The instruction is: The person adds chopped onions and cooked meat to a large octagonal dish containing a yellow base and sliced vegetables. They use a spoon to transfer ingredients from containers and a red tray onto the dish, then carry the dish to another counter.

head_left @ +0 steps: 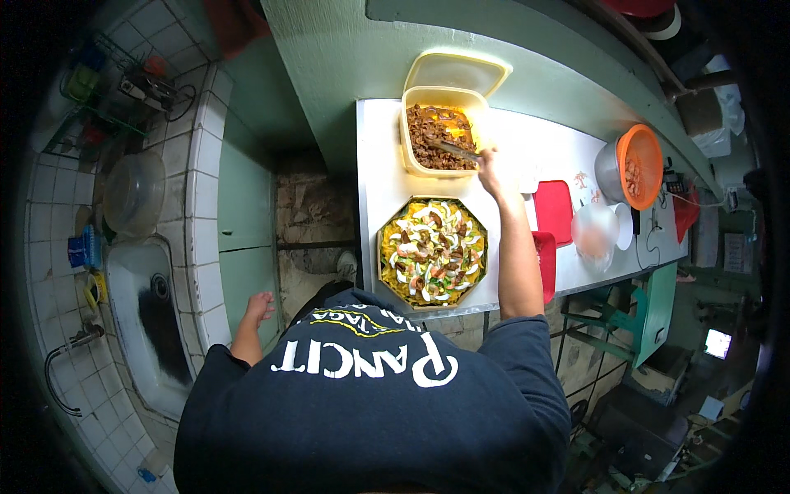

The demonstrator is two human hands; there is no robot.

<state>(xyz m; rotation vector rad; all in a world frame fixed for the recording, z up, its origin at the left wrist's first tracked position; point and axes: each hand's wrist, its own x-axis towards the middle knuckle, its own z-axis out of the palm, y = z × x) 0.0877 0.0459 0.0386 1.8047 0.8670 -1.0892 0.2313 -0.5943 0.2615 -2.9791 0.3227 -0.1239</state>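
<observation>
My right hand (489,171) grips the metal tongs (457,151), whose tips reach into brown cooked pieces of food (424,132) in a square, pale yellow plastic container (445,172). Orange, oily sauce shows at that container's far right. Just nearer to me sits an octagonal tray (380,267) of yellow noodles (401,277), topped with white egg slices, brown pieces and green bits. Down by my left side, away from the table, hangs my left hand (260,306), holding nothing, its fingers loosely apart.
The container's lid (462,70) leans against the wall. Rightward on the white table (374,177) are a red tray (554,212), a red container (544,265), a clear plastic bag (595,237) and an orange basin (652,167). A tiled counter with a sink (132,276) stands left.
</observation>
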